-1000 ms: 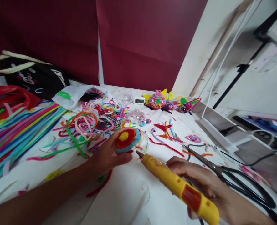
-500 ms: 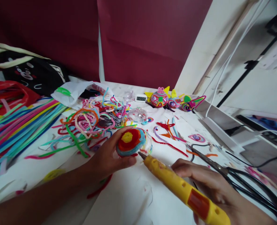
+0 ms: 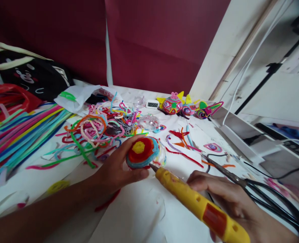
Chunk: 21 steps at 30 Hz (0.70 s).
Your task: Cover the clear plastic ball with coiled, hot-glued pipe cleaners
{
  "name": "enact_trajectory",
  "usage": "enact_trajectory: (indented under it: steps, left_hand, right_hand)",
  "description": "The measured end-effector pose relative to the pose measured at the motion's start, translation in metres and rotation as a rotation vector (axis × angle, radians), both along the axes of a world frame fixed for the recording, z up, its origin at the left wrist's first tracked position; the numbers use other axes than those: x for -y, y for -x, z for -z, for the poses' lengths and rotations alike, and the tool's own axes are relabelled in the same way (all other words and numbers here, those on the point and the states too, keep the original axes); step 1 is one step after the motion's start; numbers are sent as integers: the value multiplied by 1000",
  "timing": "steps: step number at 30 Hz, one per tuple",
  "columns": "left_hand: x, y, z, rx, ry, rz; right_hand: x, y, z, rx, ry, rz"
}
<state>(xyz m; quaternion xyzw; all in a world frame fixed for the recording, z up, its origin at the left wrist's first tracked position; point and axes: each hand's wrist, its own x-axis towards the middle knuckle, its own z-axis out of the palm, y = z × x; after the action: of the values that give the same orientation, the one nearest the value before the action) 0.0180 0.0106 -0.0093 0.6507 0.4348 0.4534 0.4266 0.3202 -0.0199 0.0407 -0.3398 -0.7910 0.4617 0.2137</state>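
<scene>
My left hand is closed around a clear ball partly covered in coiled pipe cleaner. Its coils run from a yellow centre through red and orange to a light blue outer ring. My right hand grips a yellow hot glue gun with an orange-red panel on its side. The dark nozzle tip meets the lower right edge of the ball, by the blue ring. Whether any glue is coming out cannot be made out.
Loose pipe cleaners lie heaped behind my left hand, with long bundles at the left. Black-handled scissors lie at the right. Decorated balls and a small digital clock stand at the back, near a power strip.
Almost nothing differs. The ball and my left hand have shifted very slightly right, and the nozzle stays at the ball's lower right edge. The view has tilted a little.
</scene>
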Motion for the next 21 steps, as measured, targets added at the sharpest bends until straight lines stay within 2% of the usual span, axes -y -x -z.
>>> enact_trajectory:
  steps: [10, 16, 21]
  left_hand:
    - [2, 0, -2, -53, -9, -32]
    - [2, 0, -3, -81, -26, -45]
    - [2, 1, -4, -154, -83, -43]
  right_hand:
    - [-1, 3, -3, 59, -91, 15]
    - [0, 2, -5, 109, -68, 27]
    - [0, 3, -4, 46, -49, 55]
